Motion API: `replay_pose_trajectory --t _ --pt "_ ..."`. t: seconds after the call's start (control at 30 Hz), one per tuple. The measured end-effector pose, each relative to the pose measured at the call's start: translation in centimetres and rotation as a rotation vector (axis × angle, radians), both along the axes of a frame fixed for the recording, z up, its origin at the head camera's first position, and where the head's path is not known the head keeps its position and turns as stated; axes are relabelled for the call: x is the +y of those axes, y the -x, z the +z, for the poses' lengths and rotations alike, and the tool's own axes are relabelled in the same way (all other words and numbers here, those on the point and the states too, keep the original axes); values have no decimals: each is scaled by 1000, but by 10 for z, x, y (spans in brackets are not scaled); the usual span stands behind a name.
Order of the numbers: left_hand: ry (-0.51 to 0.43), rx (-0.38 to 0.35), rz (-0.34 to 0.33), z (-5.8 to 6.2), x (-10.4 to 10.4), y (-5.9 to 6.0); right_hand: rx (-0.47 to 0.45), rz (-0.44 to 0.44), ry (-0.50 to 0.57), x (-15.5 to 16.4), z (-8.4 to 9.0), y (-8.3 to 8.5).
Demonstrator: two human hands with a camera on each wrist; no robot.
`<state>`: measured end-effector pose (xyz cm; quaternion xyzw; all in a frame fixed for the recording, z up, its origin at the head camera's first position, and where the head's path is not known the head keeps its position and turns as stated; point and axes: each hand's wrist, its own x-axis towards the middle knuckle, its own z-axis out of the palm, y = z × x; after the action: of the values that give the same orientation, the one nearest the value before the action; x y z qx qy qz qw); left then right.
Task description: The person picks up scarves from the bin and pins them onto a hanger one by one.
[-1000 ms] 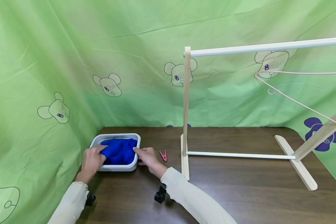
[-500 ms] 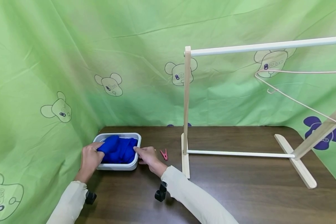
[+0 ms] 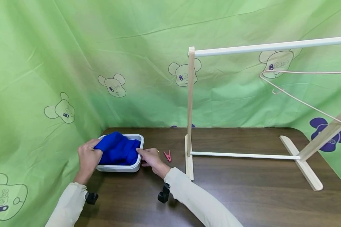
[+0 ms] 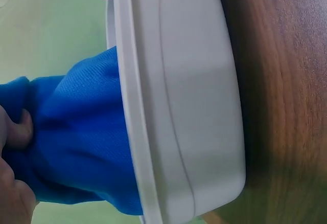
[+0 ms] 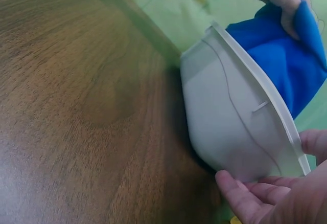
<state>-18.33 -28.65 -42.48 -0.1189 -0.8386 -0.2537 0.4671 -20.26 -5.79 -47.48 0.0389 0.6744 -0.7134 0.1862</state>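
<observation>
Blue cloth (image 3: 117,149) lies bunched in a light grey plastic tub (image 3: 119,169). My left hand (image 3: 88,156) pinches the cloth at the tub's left side and lifts that part above the rim. In the left wrist view the raised cloth (image 4: 82,132) stretches from the rim to the thumb and curled fingers. At the tub's right end, my right hand (image 3: 152,160) grips the rim, thumb on top and fingers against the outer wall, as the right wrist view shows with the tub wall (image 5: 230,116). How much cloth lies inside is hidden.
A pink clothespin (image 3: 167,156) lies right of my right hand. Farther right stands a wooden rack with an upright post (image 3: 190,104) and a white top bar (image 3: 272,47). A pale pink hanger (image 3: 295,101) appears at the right. Green printed fabric (image 3: 147,63) hangs behind the brown table (image 3: 238,195).
My left hand has taken hold of the cloth and drawn it up and to the left, so it bulges above the rim. The right hand has kept its place on the tub.
</observation>
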Motion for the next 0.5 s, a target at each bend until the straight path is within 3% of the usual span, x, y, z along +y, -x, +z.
replay_pose_trajectory --t 0.5 --pt "-100 40 -30 19 3 -6 -16 12 -13 1 0 0"
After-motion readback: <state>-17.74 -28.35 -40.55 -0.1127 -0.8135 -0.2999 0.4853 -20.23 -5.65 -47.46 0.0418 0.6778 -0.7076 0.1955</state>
